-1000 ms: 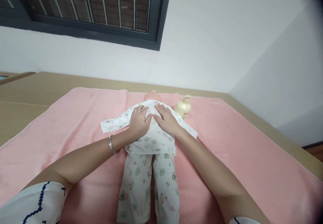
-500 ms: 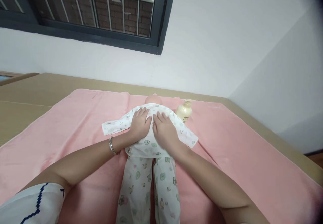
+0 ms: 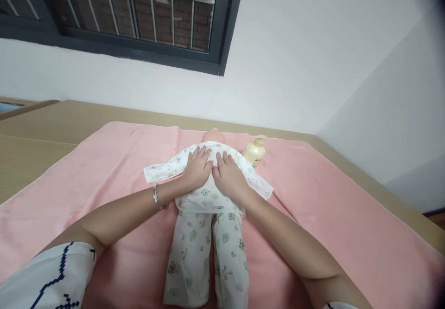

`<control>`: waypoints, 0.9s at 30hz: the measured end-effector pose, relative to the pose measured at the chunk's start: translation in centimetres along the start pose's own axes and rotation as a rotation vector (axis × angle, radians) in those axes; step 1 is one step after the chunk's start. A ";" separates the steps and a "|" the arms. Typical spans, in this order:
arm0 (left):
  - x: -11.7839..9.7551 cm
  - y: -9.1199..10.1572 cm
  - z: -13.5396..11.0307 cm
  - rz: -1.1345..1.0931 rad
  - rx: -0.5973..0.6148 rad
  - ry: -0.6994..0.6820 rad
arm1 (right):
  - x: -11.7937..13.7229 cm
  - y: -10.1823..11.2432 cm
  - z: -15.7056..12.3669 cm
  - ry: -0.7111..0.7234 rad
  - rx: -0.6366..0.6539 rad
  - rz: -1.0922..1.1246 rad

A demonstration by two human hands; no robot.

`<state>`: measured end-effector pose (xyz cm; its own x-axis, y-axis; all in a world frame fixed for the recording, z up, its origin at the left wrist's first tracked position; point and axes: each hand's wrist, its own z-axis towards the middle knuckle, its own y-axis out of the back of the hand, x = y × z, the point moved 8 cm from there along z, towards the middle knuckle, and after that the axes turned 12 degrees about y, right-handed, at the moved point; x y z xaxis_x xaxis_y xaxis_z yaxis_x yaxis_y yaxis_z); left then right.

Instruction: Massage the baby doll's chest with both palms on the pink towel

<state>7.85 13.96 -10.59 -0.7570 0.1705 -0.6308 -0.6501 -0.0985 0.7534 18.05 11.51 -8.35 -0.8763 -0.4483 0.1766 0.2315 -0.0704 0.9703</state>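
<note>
A baby doll [image 3: 212,136] lies face down on a pink towel [image 3: 313,193], dressed in a white printed top [image 3: 208,197] and matching trousers [image 3: 205,253]. My left hand [image 3: 197,169] lies flat on the left of the doll's back, fingers stretched toward its head. A silver bangle [image 3: 157,196] sits on that wrist. My right hand [image 3: 227,177] lies flat beside it on the right of the back, fingers apart. The two hands nearly touch. Neither holds anything.
A cream pump bottle [image 3: 255,151] stands on the towel just right of the doll's head. The towel covers a tan wooden surface [image 3: 41,132] against a white wall. A dark-framed barred window [image 3: 139,12] is above left.
Both hands have slid slightly up the doll's back and closer together. The view has shifted a little.
</note>
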 end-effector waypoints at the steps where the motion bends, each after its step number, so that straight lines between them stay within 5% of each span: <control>1: 0.1 0.1 0.4 -0.002 0.015 0.009 | 0.7 0.2 -0.4 0.000 0.031 -0.028; 6: -0.1 0.2 0.8 0.066 0.000 -0.007 | 1.0 1.1 -0.7 0.006 0.079 0.005; 13: -1.1 -0.2 -0.9 0.135 -0.082 -0.070 | -2.2 0.4 1.8 0.072 -0.100 0.067; 27: -0.7 0.0 -0.7 0.092 -0.092 -0.085 | -2.3 -0.4 1.9 0.102 -0.194 0.054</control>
<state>8.31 13.18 -10.31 -0.8076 0.2386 -0.5392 -0.5848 -0.2066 0.7844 19.20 14.28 -8.83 -0.8151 -0.5435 0.2005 0.3626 -0.2089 0.9082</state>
